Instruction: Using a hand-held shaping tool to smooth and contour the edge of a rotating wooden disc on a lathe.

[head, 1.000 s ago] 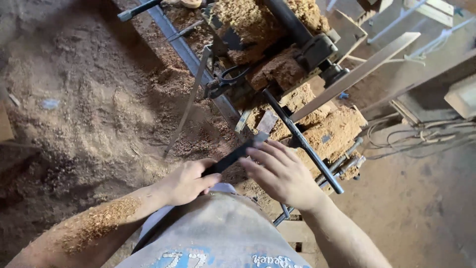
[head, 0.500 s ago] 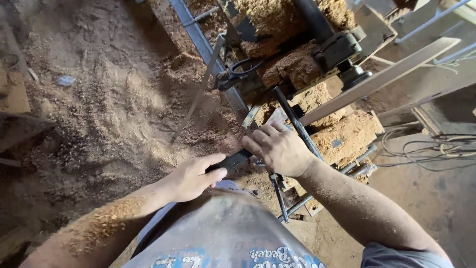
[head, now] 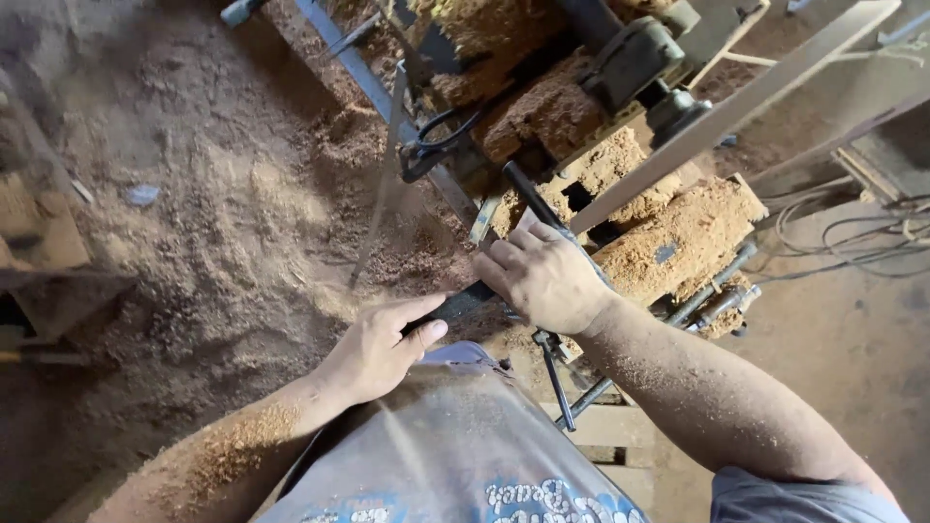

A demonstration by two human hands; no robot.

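Floor [head: 194, 223]: sawdust is lying all over it, piled thick and loose right up to the machine, so basically everything here is sitting in the stuff.

Machine [head: 601, 126]: it's running diagonally across the top of my view, and big clumps of packed sawdust are sitting on its frame and motor housing.

Pale bar [head: 736, 107]: it's slanting over the machine from the upper right, passing just above where I'm working.

Black tool [head: 465, 302]: this is the thing I'm handling, a long dark bar lying between my two hands, just in front of my belly and beside the sawdust-caked block.

Right hand [head: 547, 281]: I'm curling it palm-down over the far end of the black tool, fingers closed around it.

Left hand [head: 378, 347]: I'm pinching the near end, thumb and fingers closing on it, and my forearm is wearing a coat of dust.

Cables [head: 852, 242]: they're trailing loose over the floor on the right.

Risk: my guess is the grip slipping, since everything's dusty. Knuckles are sitting close to the metal frame, so a slip could bang them.

Containers: honestly none I can make out, no bin or bucket anywhere.
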